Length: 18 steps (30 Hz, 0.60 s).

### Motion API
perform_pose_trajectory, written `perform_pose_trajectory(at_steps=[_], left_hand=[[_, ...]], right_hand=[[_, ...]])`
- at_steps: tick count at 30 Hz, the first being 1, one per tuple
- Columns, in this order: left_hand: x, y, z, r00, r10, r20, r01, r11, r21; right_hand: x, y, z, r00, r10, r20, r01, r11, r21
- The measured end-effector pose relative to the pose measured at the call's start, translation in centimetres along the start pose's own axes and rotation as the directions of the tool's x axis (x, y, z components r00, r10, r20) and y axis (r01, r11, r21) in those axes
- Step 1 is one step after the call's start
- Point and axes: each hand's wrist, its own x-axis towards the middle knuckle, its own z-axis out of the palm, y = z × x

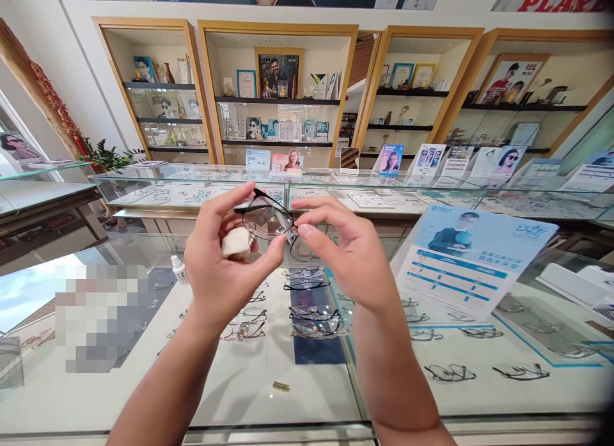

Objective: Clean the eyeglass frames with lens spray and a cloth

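A pair of thin black-framed eyeglasses [267, 217] is held up over the glass counter, tilted, one lens facing me. My left hand [225, 260] grips the frame's outer side between thumb and index finger. A crumpled whitish thing, perhaps a cloth [236, 244], is tucked against that hand's curled fingers. My right hand [343, 247] has thumb and fingertips closed on the eyeglasses near the bridge, with its other fingers loosely bent. The second lens hangs lower, partly behind the right fingers.
Below lies a glass display counter [268, 401] with rows of eyeglasses [314, 315] inside. A small white bottle [179, 269] stands left of my left wrist. A blue-and-white sign [474, 254] leans at right. Another glass showcase [192, 193] and wooden shelving [278, 27] stand farther back.
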Motion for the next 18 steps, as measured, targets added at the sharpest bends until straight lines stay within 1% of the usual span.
perform_pose_trajectory(at_steps=[3,6,10,12,18], left_hand=[[0.1,-0.1,-0.2,1.0,0.0,0.028,0.0,1.0,-0.005],[0.0,-0.2,-0.2,1.0,-0.002,0.03,0.001,0.999,0.037],[0.0,-0.3,-0.1,0.999,-0.001,0.038,-0.001,0.998,0.056],[-0.1,-0.4,0.0,0.999,0.001,0.044,-0.003,0.999,0.046],[0.0,-0.9,0.2,0.998,-0.015,0.069,0.012,0.999,0.048]], right_hand=[[0.1,0.2,-0.4,0.996,0.058,0.07,-0.063,0.995,0.078],[0.1,0.4,-0.7,0.984,0.123,0.129,-0.138,0.984,0.111],[0.1,0.9,-0.8,0.972,0.147,0.183,-0.178,0.97,0.164],[0.2,1.1,-0.7,0.972,0.147,0.182,-0.18,0.967,0.18],[0.4,1.0,-0.4,0.982,0.16,0.096,-0.174,0.973,0.155]])
